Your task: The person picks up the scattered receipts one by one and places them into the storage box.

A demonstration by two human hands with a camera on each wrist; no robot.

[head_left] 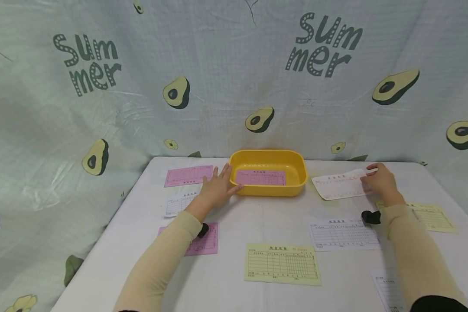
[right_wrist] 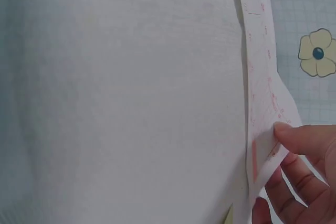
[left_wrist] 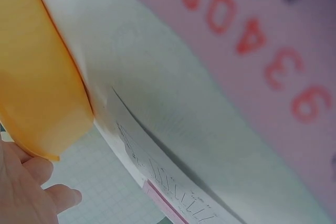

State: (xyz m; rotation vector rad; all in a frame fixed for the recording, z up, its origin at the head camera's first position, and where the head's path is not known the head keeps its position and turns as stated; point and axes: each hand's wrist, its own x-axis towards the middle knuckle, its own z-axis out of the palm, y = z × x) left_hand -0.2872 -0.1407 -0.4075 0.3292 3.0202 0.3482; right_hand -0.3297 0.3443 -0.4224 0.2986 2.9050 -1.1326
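A yellow plastic basin [head_left: 269, 191] stands at the back of the table with a pink printed form [head_left: 260, 177] inside it. At its left side my left hand [head_left: 215, 190] spreads its fingers, touching the rim; the left wrist view shows the fingertips right at the basin's edge [left_wrist: 42, 103]. My right hand [head_left: 382, 182] pinches the right end of a white form with red print [head_left: 337, 185], thumb on top and fingers beneath. That end bends upward in the right wrist view, where the paper [right_wrist: 262, 77] is seen nearly edge-on. A yellow-green edge peeks out under the white form's left side.
Left of the basin lie a pink form [head_left: 189, 175], a white form [head_left: 179, 204] and another pink form [head_left: 206, 242]. A yellow form [head_left: 282, 264] lies at the front middle. White forms [head_left: 345, 236] and a yellow form [head_left: 433, 218] lie near the right arm. A patterned curtain [head_left: 218, 52] hangs behind.
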